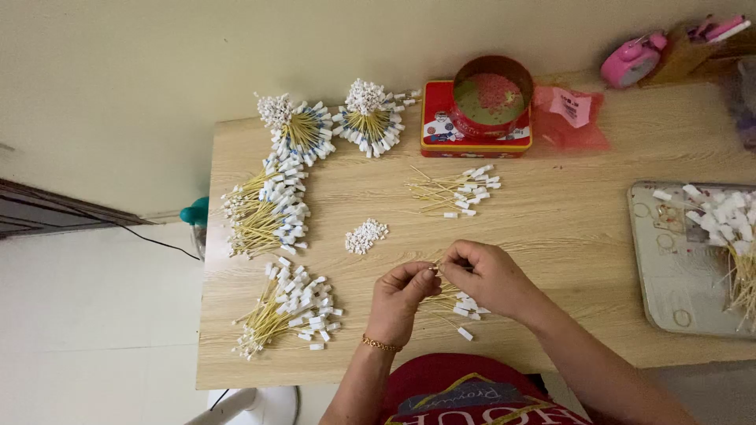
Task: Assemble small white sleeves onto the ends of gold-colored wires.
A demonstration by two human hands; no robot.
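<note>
1. My left hand (400,293) and right hand (490,277) pinch one thin yellow stick with a white tag (435,270) together.
2. It is near me, above the light wooden bench (567,228).
3. I should hold it gently and steady.

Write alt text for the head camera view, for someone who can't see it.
Left hand and right hand pinch a thin yellow strand over a small bundle on a wooden table, with more white-tagged bundles at left.
</note>
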